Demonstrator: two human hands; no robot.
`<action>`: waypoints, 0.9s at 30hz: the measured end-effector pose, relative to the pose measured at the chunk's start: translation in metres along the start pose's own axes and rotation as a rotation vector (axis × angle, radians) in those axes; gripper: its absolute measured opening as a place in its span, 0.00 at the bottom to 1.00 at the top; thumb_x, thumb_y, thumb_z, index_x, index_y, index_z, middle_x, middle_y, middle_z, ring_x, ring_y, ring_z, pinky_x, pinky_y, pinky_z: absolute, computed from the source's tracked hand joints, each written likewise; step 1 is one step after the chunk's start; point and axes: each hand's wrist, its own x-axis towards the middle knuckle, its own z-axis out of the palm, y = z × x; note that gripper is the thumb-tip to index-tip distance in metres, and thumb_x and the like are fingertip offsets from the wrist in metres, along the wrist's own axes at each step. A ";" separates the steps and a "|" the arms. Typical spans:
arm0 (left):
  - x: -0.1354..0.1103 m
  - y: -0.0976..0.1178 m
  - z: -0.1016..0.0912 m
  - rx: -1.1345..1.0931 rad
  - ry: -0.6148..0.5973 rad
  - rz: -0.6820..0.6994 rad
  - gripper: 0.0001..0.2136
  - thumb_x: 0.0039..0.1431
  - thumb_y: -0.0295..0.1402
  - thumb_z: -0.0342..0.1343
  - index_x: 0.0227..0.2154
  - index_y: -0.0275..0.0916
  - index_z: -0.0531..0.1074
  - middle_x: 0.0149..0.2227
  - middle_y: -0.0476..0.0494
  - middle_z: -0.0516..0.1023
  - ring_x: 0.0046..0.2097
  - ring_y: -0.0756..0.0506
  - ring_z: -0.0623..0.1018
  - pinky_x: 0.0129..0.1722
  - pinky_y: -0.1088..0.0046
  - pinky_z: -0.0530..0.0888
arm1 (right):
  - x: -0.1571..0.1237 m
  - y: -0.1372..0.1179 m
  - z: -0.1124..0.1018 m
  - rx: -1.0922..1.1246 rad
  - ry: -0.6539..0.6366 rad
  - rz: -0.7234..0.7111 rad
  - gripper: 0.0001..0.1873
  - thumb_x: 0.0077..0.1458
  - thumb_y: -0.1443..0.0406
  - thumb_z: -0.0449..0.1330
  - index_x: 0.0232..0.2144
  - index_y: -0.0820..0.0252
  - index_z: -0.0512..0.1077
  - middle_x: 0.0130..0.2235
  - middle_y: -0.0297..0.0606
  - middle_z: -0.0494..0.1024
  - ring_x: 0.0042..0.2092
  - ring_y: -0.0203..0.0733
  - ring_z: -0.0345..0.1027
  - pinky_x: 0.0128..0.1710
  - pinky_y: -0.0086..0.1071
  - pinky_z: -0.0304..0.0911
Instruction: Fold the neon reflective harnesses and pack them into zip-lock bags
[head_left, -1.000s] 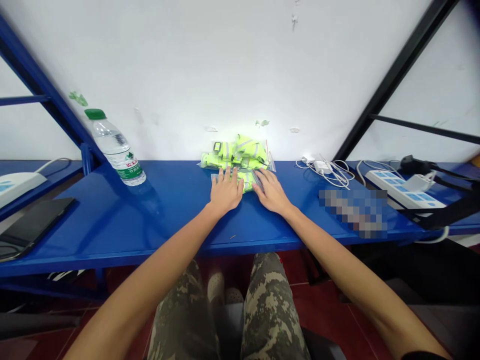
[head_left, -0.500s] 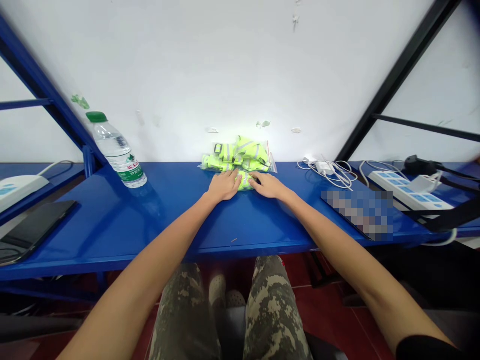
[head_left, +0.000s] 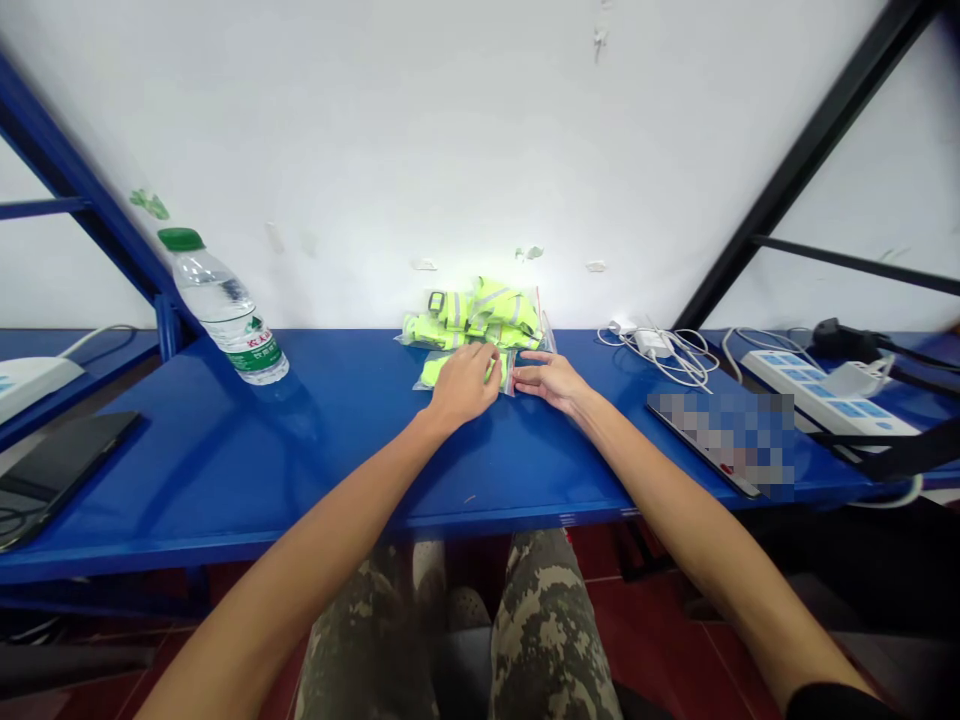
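A small clear zip bag point(head_left: 432, 372) with a folded yellow-green reflective strap inside lies flat on the blue table. My left hand point(head_left: 463, 385) rests over it, fingers curled down on its right part and hiding the middle. At the bag's right edge, my right hand point(head_left: 553, 381) pinches the zip end between thumb and fingertips, its upper fingers stretched out. Just behind lies a pile of similar bagged reflective straps point(head_left: 504, 308), one showing a black buckle point(head_left: 436, 302).
A water bottle point(head_left: 225, 310) with a green cap stands at left, a black phone point(head_left: 64, 470) near the left edge. At right are a white charger with cable point(head_left: 654, 343), a pixelated flat device point(head_left: 720, 445) and a power strip point(head_left: 832, 400). A white wall point(head_left: 337, 150) rises behind.
Both hands were pressing on the front bag from either side. The bag now lies flatter and wider, and my right hand has turned and shifted to its right end.
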 end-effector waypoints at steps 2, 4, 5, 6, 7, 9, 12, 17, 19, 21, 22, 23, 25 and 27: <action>0.001 0.005 0.001 -0.153 -0.031 -0.038 0.11 0.66 0.34 0.46 0.36 0.37 0.73 0.33 0.43 0.78 0.35 0.45 0.75 0.36 0.70 0.68 | -0.001 0.000 0.005 0.084 -0.007 0.042 0.26 0.43 0.82 0.63 0.44 0.63 0.65 0.27 0.37 0.81 0.30 0.38 0.76 0.37 0.35 0.74; 0.002 0.008 0.001 -0.256 -0.056 -0.106 0.12 0.66 0.37 0.47 0.33 0.38 0.72 0.29 0.46 0.77 0.31 0.47 0.74 0.32 0.72 0.67 | -0.002 0.002 0.008 0.116 -0.027 0.038 0.25 0.42 0.81 0.64 0.43 0.62 0.66 0.27 0.36 0.80 0.30 0.37 0.76 0.37 0.34 0.74; 0.002 0.009 0.000 -0.285 -0.071 -0.143 0.12 0.65 0.38 0.49 0.32 0.39 0.72 0.28 0.47 0.77 0.30 0.48 0.74 0.31 0.72 0.66 | -0.002 0.003 0.010 0.121 -0.040 0.022 0.24 0.42 0.80 0.64 0.42 0.61 0.66 0.27 0.35 0.80 0.29 0.37 0.76 0.37 0.34 0.73; 0.002 0.010 -0.001 -0.300 -0.092 -0.177 0.12 0.64 0.40 0.51 0.31 0.39 0.73 0.27 0.47 0.77 0.29 0.48 0.74 0.31 0.72 0.66 | -0.002 0.005 0.011 0.123 -0.057 0.003 0.24 0.42 0.80 0.64 0.42 0.61 0.67 0.27 0.35 0.80 0.29 0.37 0.76 0.36 0.33 0.73; 0.002 0.011 -0.002 -0.303 -0.120 -0.208 0.12 0.62 0.42 0.53 0.31 0.39 0.73 0.26 0.48 0.77 0.29 0.47 0.74 0.31 0.72 0.66 | -0.002 0.007 0.012 0.125 -0.070 -0.016 0.24 0.41 0.79 0.65 0.41 0.61 0.67 0.27 0.35 0.80 0.29 0.37 0.76 0.35 0.33 0.73; 0.002 0.013 -0.004 -0.280 -0.181 -0.256 0.13 0.60 0.45 0.56 0.30 0.39 0.74 0.26 0.47 0.78 0.30 0.46 0.75 0.31 0.71 0.66 | -0.002 0.010 0.014 0.117 -0.077 -0.042 0.24 0.37 0.79 0.65 0.39 0.61 0.68 0.26 0.34 0.80 0.30 0.38 0.76 0.34 0.32 0.72; 0.002 0.014 -0.006 -0.255 -0.257 -0.290 0.15 0.59 0.46 0.57 0.27 0.38 0.74 0.26 0.44 0.78 0.31 0.44 0.76 0.32 0.70 0.67 | -0.003 0.011 0.014 0.108 -0.081 -0.053 0.24 0.33 0.78 0.67 0.35 0.60 0.68 0.26 0.32 0.79 0.28 0.37 0.74 0.31 0.31 0.70; 0.002 0.016 -0.016 -0.267 -0.232 -0.272 0.13 0.58 0.45 0.57 0.28 0.39 0.73 0.26 0.47 0.77 0.29 0.46 0.75 0.30 0.71 0.64 | -0.012 0.001 0.012 0.190 -0.187 -0.129 0.27 0.29 0.72 0.74 0.33 0.59 0.69 0.25 0.30 0.78 0.27 0.34 0.71 0.29 0.28 0.67; 0.002 0.017 -0.023 -0.271 -0.222 -0.231 0.13 0.60 0.44 0.54 0.27 0.40 0.72 0.25 0.48 0.76 0.28 0.47 0.73 0.28 0.71 0.61 | -0.017 -0.005 0.013 0.212 -0.240 -0.160 0.27 0.28 0.69 0.76 0.33 0.59 0.69 0.27 0.30 0.78 0.28 0.33 0.72 0.31 0.28 0.67; 0.001 0.018 -0.027 -0.277 -0.248 -0.167 0.12 0.63 0.39 0.49 0.28 0.40 0.71 0.24 0.49 0.75 0.26 0.48 0.71 0.27 0.71 0.59 | -0.021 -0.009 0.013 0.218 -0.272 -0.187 0.28 0.29 0.67 0.77 0.33 0.58 0.69 0.27 0.31 0.79 0.28 0.33 0.72 0.32 0.29 0.68; 0.001 0.018 -0.027 -0.272 -0.266 -0.137 0.11 0.64 0.36 0.47 0.29 0.40 0.71 0.24 0.49 0.75 0.26 0.48 0.71 0.27 0.71 0.58 | -0.023 -0.010 0.014 0.214 -0.279 -0.200 0.28 0.29 0.66 0.78 0.34 0.58 0.69 0.28 0.31 0.79 0.28 0.33 0.71 0.32 0.30 0.68; 0.001 0.018 -0.027 -0.257 -0.278 -0.118 0.12 0.64 0.35 0.45 0.30 0.40 0.71 0.24 0.49 0.74 0.26 0.48 0.71 0.27 0.71 0.57 | -0.023 -0.010 0.014 0.203 -0.277 -0.212 0.28 0.30 0.65 0.78 0.34 0.58 0.69 0.28 0.31 0.79 0.28 0.33 0.71 0.32 0.30 0.68; -0.001 0.017 -0.024 -0.219 -0.290 -0.113 0.12 0.64 0.33 0.44 0.30 0.40 0.71 0.25 0.48 0.75 0.26 0.47 0.71 0.28 0.70 0.56 | -0.022 -0.008 0.015 0.157 -0.229 -0.231 0.28 0.31 0.64 0.78 0.34 0.58 0.70 0.27 0.30 0.78 0.27 0.34 0.71 0.32 0.31 0.68; -0.003 0.016 -0.019 -0.216 -0.289 -0.130 0.11 0.64 0.33 0.45 0.31 0.40 0.71 0.26 0.48 0.76 0.27 0.47 0.71 0.28 0.70 0.57 | -0.019 -0.005 0.015 0.089 -0.142 -0.227 0.26 0.32 0.62 0.78 0.33 0.59 0.70 0.26 0.30 0.77 0.28 0.35 0.71 0.32 0.32 0.70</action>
